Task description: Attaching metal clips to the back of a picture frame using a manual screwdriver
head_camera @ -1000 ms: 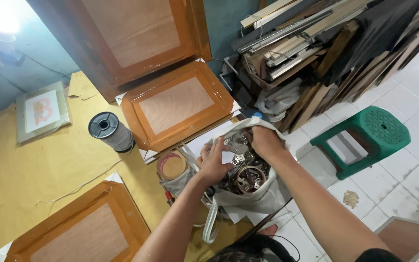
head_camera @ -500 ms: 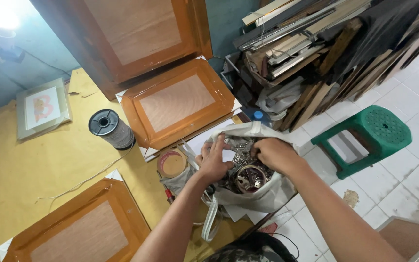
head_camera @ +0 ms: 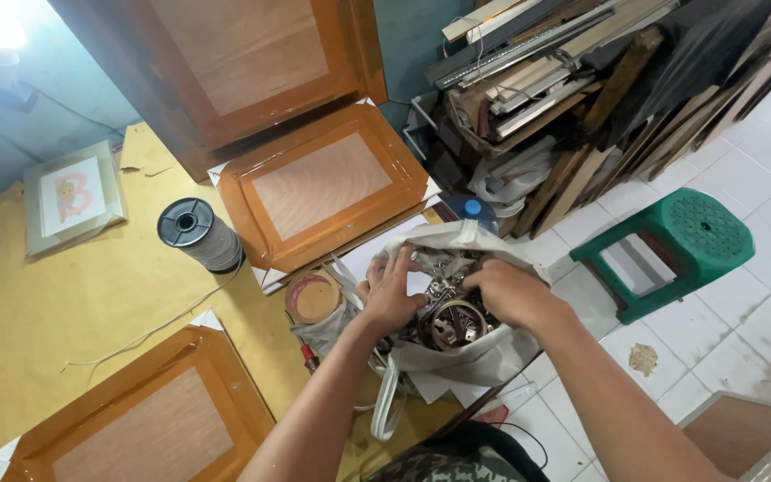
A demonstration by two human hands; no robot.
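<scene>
Head view: both hands sunk into the mouth of a white cloth bag [head_camera: 457, 357] at the near edge of the yellow-covered table [head_camera: 64, 303]. Left hand [head_camera: 392, 293] curled over the bag's rim, fingers closed on the cloth. Right hand [head_camera: 512, 291] plunged among metal bits and a round tin [head_camera: 454, 323] inside; grip hidden, cannot tell. Flanked by a tape roll [head_camera: 312, 298] just left, wooden frames [head_camera: 321, 189] behind, a wire spool [head_camera: 198, 234] farther left, a green stool [head_camera: 684, 245] on the floor.
</scene>
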